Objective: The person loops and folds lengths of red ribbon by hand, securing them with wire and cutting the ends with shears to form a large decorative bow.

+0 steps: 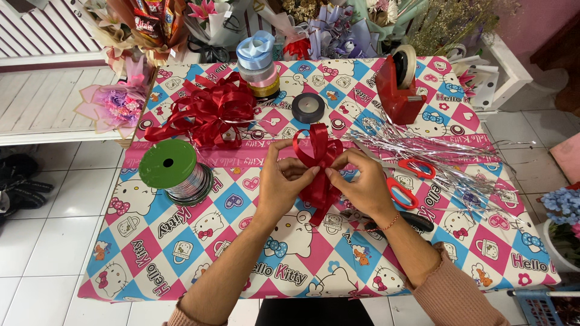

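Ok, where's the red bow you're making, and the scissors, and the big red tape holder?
red bow (318, 158), head view, on its looped top, pinched between both hands.
scissors (403, 181), head view, between the two red handle rings.
tape dispenser (397, 95), head view, on its red body.

The ribbon bow (318, 166) at centre frame is glossy red. The worktop (181, 241) carries a pink, blue and white diamond cartoon-cat print. Left, a spool (172, 169) has a green top and what looks like silver ribbon. The scissors (406, 181) have red handles.
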